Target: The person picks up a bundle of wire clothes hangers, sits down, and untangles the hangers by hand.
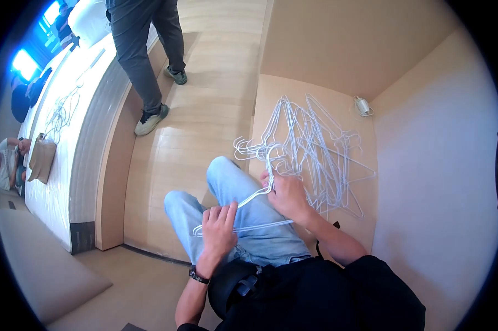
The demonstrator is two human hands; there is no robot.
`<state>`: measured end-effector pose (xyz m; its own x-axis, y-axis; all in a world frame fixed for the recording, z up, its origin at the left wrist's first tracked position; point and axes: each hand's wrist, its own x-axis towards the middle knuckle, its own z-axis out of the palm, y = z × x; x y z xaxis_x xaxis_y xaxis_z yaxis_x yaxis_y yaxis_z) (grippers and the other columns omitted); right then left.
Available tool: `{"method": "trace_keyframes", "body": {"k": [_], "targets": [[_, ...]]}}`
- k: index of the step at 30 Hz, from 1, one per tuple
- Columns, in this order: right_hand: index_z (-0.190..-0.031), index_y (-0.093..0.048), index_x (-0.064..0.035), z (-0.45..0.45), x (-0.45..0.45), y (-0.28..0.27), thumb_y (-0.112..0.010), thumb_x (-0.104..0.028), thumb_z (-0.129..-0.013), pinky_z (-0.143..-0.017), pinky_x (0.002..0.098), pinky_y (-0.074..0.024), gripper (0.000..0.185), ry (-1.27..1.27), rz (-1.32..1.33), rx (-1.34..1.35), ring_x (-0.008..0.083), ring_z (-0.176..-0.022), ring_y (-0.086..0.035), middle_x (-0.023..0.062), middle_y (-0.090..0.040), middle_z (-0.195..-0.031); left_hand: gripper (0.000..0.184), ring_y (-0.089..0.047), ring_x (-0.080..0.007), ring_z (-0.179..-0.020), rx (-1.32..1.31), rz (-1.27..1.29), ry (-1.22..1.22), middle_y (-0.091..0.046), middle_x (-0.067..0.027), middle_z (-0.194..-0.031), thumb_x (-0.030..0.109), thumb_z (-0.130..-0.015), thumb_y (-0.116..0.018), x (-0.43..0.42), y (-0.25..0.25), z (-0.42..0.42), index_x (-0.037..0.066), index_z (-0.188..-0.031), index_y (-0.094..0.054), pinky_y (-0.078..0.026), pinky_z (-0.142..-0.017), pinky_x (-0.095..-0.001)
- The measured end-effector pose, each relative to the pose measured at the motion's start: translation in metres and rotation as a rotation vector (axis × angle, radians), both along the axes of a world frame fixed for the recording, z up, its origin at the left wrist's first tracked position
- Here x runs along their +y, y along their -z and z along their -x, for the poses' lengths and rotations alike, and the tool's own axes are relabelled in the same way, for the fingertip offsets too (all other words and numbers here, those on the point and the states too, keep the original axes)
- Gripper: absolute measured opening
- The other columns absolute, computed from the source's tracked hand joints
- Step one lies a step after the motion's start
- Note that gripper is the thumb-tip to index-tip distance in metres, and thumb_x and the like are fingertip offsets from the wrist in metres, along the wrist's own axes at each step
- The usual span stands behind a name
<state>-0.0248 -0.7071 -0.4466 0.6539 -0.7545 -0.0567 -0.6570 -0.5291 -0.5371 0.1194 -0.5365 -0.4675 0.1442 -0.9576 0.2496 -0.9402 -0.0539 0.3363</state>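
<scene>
A few white wire hangers (254,197), bunched together, lie across my lap over light blue jeans. My right hand (287,196) is closed around them near the neck, and their hooks rise above my fist. My left hand (219,229) has its fingers curled over the other end of the bunch, by the shoulder corner. How many hangers are in the bunch, I cannot tell. Just beyond my right hand, a tangled pile of white wire hangers (320,149) spreads over a light wooden surface.
A small white cylindrical object (363,106) sits in the corner behind the pile. Panels rise at the back and right. A person in dark trousers (144,49) stands on the floor ahead. At left, a plastic-wrapped mattress (89,138) bears more hangers (64,113) and a brown bag (41,159); other people are beyond it.
</scene>
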Motion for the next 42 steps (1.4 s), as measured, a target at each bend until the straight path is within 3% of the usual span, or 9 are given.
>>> {"method": "trace_keyframes", "body": {"k": [8,10,12,15,19,21,30,34,42], "targets": [[-0.102,-0.067,-0.0059,0.051,-0.030,0.047,-0.068,-0.023,-0.081,-0.077,0.0387,-0.0523,0.027,-0.069,-0.402,-0.301,0.0313,-0.087,-0.067,0.0174,-0.069,-0.095,0.071,-0.063,-0.0321,-0.083,0.277,-0.248,-0.021,-0.060,-0.0112,-0.091,0.008,-0.053,-0.070,0.009,0.033,-0.012,0.007,-0.122,-0.054,-0.052,-0.070,-0.0425],[-0.104,-0.067,-0.0040,0.067,-0.065,0.053,-0.073,-0.027,-0.079,-0.089,0.0374,-0.0484,0.035,0.276,-0.337,-0.426,0.0296,-0.101,-0.063,0.0153,-0.067,-0.107,0.072,-0.063,-0.0322,-0.083,0.403,-0.271,-0.138,-0.060,-0.0108,-0.090,0.009,-0.054,-0.071,0.012,0.046,-0.016,0.006,-0.123,-0.053,-0.052,-0.069,-0.0423],[-0.110,-0.065,-0.0062,0.094,-0.106,0.077,-0.076,-0.033,-0.077,-0.097,0.0415,-0.0432,0.044,0.329,0.161,-0.280,0.0301,-0.116,-0.055,0.0147,-0.061,-0.122,0.071,-0.063,-0.0302,-0.078,0.403,-0.227,-0.135,-0.060,-0.0099,-0.086,0.010,-0.055,-0.071,0.015,0.058,-0.019,0.005,-0.124,-0.054,-0.051,-0.067,-0.0408],[-0.117,-0.061,-0.0088,0.119,-0.139,0.102,-0.081,-0.038,-0.069,-0.101,0.0458,-0.0391,0.060,0.458,0.290,0.026,0.0309,-0.125,-0.047,0.0156,-0.051,-0.134,0.071,-0.061,-0.0252,-0.071,0.475,-0.198,-0.177,-0.059,-0.0088,-0.080,0.012,-0.054,-0.070,0.020,0.074,-0.018,0.004,-0.123,-0.057,-0.052,-0.065,-0.0366],[-0.120,-0.057,-0.0098,0.142,-0.147,0.129,-0.087,-0.034,-0.060,-0.099,0.0401,-0.0423,0.070,0.594,0.339,0.321,0.0315,-0.115,-0.053,0.0163,-0.053,-0.126,0.071,-0.061,-0.0258,-0.070,0.499,-0.202,-0.239,-0.060,-0.0094,-0.081,0.012,-0.053,-0.071,0.017,0.074,-0.016,0.004,-0.123,-0.058,-0.052,-0.066,-0.0359],[-0.124,-0.055,-0.0104,0.151,-0.151,0.130,-0.088,-0.033,-0.059,-0.099,0.0413,-0.0423,0.077,0.537,0.088,0.135,0.0325,-0.116,-0.053,0.0170,-0.054,-0.123,0.071,-0.061,-0.0259,-0.071,0.494,-0.180,-0.239,-0.060,-0.0095,-0.081,0.012,-0.053,-0.071,0.018,0.078,-0.017,0.004,-0.123,-0.058,-0.052,-0.066,-0.0359],[-0.125,-0.053,-0.0108,0.166,-0.141,0.147,-0.083,-0.015,-0.060,-0.088,0.0350,-0.0472,0.071,0.594,0.071,-0.338,0.0233,-0.100,-0.053,0.0122,-0.051,-0.122,0.072,-0.061,-0.0269,-0.072,0.508,-0.189,-0.233,-0.059,-0.0091,-0.081,0.013,-0.053,-0.072,0.018,0.079,-0.018,0.005,-0.123,-0.057,-0.052,-0.067,-0.0367],[-0.125,-0.052,-0.0123,0.161,-0.127,0.125,-0.083,-0.011,-0.057,-0.089,0.0365,-0.0483,0.075,0.619,0.070,-0.320,0.0309,-0.109,-0.051,0.0148,-0.046,-0.124,0.072,-0.061,-0.0272,-0.073,0.495,-0.198,-0.234,-0.059,-0.0090,-0.081,0.015,-0.054,-0.072,0.019,0.082,-0.018,0.006,-0.124,-0.056,-0.052,-0.068,-0.0372],[-0.120,-0.054,-0.0121,0.142,-0.106,0.085,-0.077,-0.006,-0.064,-0.096,0.0459,-0.0410,0.061,0.579,0.619,-0.212,0.0365,-0.116,-0.045,0.0167,-0.043,-0.121,0.071,-0.061,-0.0269,-0.073,0.506,-0.185,-0.233,-0.059,-0.0091,-0.081,0.015,-0.055,-0.071,0.019,0.083,-0.018,0.005,-0.123,-0.056,-0.052,-0.067,-0.0372]]}}
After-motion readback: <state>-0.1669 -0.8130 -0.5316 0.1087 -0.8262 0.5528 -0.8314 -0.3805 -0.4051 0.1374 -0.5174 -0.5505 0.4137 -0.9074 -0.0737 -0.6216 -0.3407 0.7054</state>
